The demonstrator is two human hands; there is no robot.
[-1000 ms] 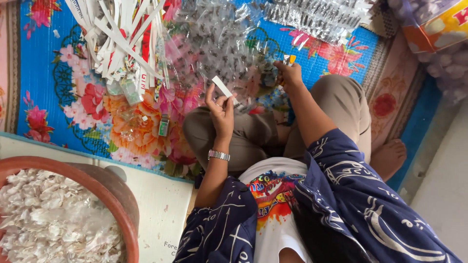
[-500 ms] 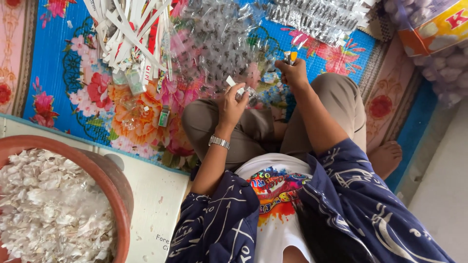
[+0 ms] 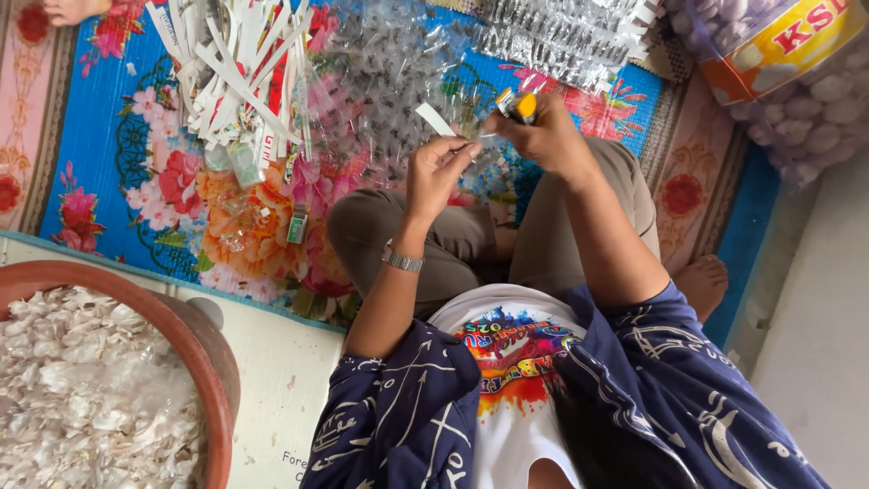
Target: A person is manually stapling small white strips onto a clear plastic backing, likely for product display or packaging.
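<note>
Fingertips first: the left hand [image 3: 439,172] has thumb and forefinger pinched together on a narrow white paper strip [image 3: 436,119], which sticks up and away at a slant, likely so its free end stays clear of the work. Just beside it, the right hand [image 3: 543,136] is clamped around a small yellow-and-orange tool [image 3: 519,104], possibly a lighter or stapler, too small to tell, with its head poking above the knuckles. Between the two hands sits something clear and crinkly; whether it's a separate small packet I cannot tell against the background. Both hands are raised over the crossed legs in grey-brown trousers [image 3: 471,240], close to the eyes. A silver wristwatch [image 3: 401,260] rides the left wrist. Moving outward: a heap of clear plastic packets [image 3: 389,72] lies right ahead, within reach, a pile of white paper strips [image 3: 235,63] to its left, all on a blue floral mat [image 3: 118,181]. Near the left edge, a brown round basin [image 3: 204,353] holds white flaky pieces. At top right is a mesh sack of pale bulbs [image 3: 815,100].
</note>
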